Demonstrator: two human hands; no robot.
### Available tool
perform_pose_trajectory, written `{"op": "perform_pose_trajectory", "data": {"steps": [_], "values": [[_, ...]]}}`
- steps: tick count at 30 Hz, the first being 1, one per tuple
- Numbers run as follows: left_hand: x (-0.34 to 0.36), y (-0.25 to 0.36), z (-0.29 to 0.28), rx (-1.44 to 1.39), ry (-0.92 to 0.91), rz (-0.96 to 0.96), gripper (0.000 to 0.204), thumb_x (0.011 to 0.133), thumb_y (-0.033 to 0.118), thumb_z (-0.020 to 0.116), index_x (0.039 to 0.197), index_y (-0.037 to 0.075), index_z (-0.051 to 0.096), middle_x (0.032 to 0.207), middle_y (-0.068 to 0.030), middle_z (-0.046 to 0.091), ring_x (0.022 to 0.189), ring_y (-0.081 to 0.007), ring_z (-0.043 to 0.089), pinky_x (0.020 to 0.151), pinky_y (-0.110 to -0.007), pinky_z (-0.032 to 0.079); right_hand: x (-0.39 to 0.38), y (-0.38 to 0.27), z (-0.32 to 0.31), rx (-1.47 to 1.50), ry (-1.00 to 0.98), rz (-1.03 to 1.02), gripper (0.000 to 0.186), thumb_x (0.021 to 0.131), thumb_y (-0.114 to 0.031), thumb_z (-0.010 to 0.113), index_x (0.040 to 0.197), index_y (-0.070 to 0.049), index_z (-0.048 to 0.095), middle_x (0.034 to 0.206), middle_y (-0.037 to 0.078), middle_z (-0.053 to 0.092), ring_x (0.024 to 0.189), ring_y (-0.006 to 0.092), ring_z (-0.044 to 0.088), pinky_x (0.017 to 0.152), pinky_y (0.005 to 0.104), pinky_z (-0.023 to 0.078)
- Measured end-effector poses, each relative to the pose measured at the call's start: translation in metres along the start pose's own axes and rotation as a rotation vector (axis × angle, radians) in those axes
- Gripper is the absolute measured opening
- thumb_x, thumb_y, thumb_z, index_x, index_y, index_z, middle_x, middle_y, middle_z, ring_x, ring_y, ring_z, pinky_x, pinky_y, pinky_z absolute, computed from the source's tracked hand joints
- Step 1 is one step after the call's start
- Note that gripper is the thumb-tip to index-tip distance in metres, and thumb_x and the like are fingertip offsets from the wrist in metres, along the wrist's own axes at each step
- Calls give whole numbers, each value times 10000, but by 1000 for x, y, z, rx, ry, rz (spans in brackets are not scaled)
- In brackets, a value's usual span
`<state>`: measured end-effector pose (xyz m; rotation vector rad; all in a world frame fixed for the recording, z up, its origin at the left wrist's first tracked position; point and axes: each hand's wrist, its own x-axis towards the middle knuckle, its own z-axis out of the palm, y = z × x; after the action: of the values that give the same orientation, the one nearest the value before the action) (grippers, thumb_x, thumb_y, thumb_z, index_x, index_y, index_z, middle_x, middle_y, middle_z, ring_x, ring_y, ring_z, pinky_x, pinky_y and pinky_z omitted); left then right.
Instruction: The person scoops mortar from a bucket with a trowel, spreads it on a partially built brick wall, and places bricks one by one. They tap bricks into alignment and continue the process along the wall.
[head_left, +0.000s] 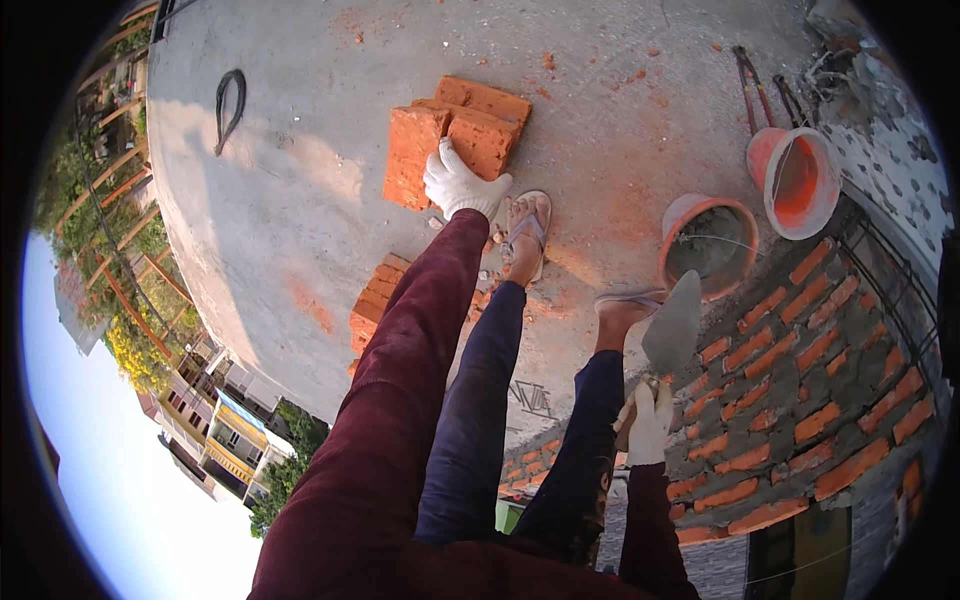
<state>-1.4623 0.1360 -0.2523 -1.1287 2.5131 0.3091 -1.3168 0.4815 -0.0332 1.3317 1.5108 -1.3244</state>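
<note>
My left hand (462, 182), in a white knit glove, grips a red brick (410, 150) at the top of a small pile lying on the concrete surface (300, 130); other bricks (482, 108) lie against it. My right hand (645, 425), also gloved, holds a trowel (672, 325) by its handle, its grey pointed blade raised near my right foot. A bucket of grey mortar (712, 250) stands just beyond the blade. My feet, in flip-flops, are beside the brick pile and the bucket, with small brick fragments around them.
A second brick stack (372, 305) lies left of my legs. At right are a bricklaid wall with mortar (815, 420), another bucket (805, 185) and long-handled tools (752, 90). A black cable loop (230, 110) lies at upper left. Trees and buildings (235, 440) show past the left edge.
</note>
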Motion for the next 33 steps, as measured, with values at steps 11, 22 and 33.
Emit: {"op": "perform_pose_trajectory", "data": {"steps": [11, 22, 33], "values": [[10, 6, -15, 187, -111, 105, 1174, 589, 560, 868, 1501, 35, 348, 1420, -196, 432, 1365, -374, 387, 1130, -508, 329, 9, 8, 5, -31, -127, -16, 239, 997, -182, 583, 1160, -10, 544, 787, 25, 542, 515, 102, 557, 433, 260, 477], [-4, 5, -10, 385, -333, 333, 1299, 644, 470, 881, 1630, 62, 139, 1512, -179, 362, 1365, -397, 404, 1156, -517, 344, 10, 21, -56, -13, -10, 41, 217, 998, -194, 594, 1109, -18, 534, 776, 27, 549, 483, 102, 549, 417, 273, 474], [-74, -31, -206, -1640, -1299, -246, 536, 913, 331, 674, 1366, 60, 582, 1268, -116, 671, 1125, -285, 664, 954, -462, 558, -167, 79, -168, 109, 166, 67, 232, 958, -242, 650, 1025, -37, 565, 718, 19, 564, 501, 109, 546, 442, 284, 437]]}}
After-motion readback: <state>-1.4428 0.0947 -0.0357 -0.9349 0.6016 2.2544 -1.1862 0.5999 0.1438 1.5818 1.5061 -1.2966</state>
